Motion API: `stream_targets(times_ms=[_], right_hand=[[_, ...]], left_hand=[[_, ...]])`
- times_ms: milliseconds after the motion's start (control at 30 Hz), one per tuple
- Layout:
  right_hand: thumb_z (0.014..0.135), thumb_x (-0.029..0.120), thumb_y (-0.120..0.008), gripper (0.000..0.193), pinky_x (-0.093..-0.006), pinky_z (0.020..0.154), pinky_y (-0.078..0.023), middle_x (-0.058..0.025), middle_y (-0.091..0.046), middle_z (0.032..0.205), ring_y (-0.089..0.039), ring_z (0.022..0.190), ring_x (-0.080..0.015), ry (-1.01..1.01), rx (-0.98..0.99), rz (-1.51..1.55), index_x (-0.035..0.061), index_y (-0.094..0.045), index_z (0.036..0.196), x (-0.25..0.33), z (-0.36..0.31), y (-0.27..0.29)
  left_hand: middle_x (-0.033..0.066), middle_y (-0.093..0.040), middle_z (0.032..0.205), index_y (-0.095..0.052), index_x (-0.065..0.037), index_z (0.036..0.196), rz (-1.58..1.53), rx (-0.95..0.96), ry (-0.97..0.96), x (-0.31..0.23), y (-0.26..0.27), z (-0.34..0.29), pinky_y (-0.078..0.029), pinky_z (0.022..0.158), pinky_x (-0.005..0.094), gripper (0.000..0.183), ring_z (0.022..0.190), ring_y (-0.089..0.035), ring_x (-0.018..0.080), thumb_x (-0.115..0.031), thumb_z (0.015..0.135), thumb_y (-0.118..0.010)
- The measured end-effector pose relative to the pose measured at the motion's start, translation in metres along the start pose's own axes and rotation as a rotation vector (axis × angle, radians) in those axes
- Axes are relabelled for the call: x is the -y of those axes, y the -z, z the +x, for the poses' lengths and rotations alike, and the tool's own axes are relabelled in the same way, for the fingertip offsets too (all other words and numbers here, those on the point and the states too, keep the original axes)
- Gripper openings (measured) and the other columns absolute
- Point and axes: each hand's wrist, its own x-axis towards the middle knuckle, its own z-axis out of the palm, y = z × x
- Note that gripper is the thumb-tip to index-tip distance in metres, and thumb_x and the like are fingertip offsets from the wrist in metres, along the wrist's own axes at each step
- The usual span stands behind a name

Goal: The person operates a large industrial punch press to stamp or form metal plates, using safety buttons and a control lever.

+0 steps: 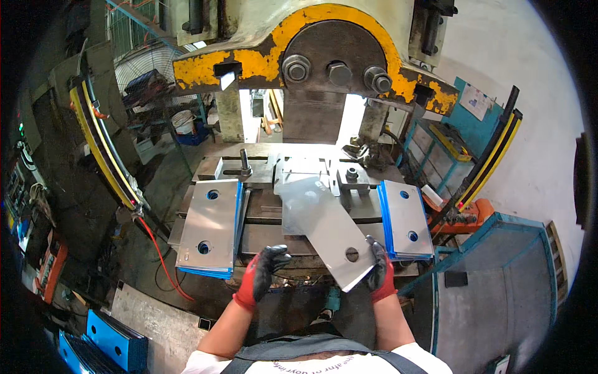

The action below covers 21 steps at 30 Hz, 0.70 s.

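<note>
A flat grey sheet-metal plate [330, 234] with a round hole near its close end slants across the middle, its far end over the press bed. My right hand [380, 269], in a red and black work glove, grips the plate's near right edge, thumb on top and the other fingers mostly hidden. Left of the plate, apart from it, my gloved left hand [266, 269] holds nothing, with its fingers stretched toward the right. Stacks of similar plates with blue film and two holes lie on either side: a left stack [210, 225] and a right stack [408, 218].
Above the bed hangs the yellow-edged press ram [339, 47] with large bolts. Clamp bolts [245, 163] stand on the bed. Yellow and black upright bars [103, 143] flank it. More blue plates [115, 336] lie low left; a blue-framed metal table [492, 293] stands right.
</note>
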Motion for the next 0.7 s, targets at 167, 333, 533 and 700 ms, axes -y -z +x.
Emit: stream_targets(times_ms=[167, 333, 533, 700], right_hand=[[0.096, 0.015, -0.055, 0.033, -0.0314, 0.095, -0.046, -0.0068, -0.059, 0.123, -0.056, 0.112, -0.0157, 0.03, 0.001, 0.008, 0.003, -0.056, 0.127, -0.047, -0.007, 0.02], [0.088, 0.007, -0.064, 0.046, -0.0268, 0.095, -0.044, -0.0047, -0.063, 0.118, -0.059, 0.103, -0.0121, 0.01, 0.245, -0.069, 0.0006, -0.053, 0.132, -0.023, -0.034, -0.029], [0.081, 0.001, -0.069, 0.053, -0.027, 0.094, -0.044, -0.0012, -0.061, 0.119, -0.057, 0.102, -0.0114, 0.051, 0.338, -0.317, 0.0031, -0.054, 0.132, -0.042, -0.013, 0.014], [0.078, 0.007, -0.073, 0.05, -0.0327, 0.09, -0.047, -0.0072, -0.064, 0.113, -0.06, 0.101, -0.0193, 0.372, 0.262, -0.72, 0.0066, -0.057, 0.125, -0.037, 0.005, -0.018]], left_hand=[[0.0125, -0.046, 0.139, -0.034, 0.001, 0.142, 0.319, 0.296, -0.029, 0.019, -0.002, -0.009, -0.035, 0.108, 0.0356, 0.058, 0.125, -0.047, 0.0191, -0.024, 0.095, -0.059], [0.0147, -0.047, 0.138, -0.03, 0.002, 0.143, 0.705, 0.112, -0.161, 0.019, 0.004, -0.013, -0.034, 0.107, 0.0347, 0.074, 0.127, -0.046, 0.0237, -0.012, 0.083, -0.07], [0.0225, -0.056, 0.125, -0.04, -0.001, 0.138, 1.14, 0.16, -0.308, -0.01, 0.008, -0.002, -0.041, 0.1, 0.0404, 0.063, 0.116, -0.054, 0.0367, -0.014, 0.082, -0.065], [0.0198, -0.06, 0.119, -0.052, -0.001, 0.126, 1.274, 0.047, -0.404, -0.006, 0.018, 0.021, -0.045, 0.094, 0.0411, 0.048, 0.109, -0.057, 0.0365, -0.012, 0.081, -0.062]])
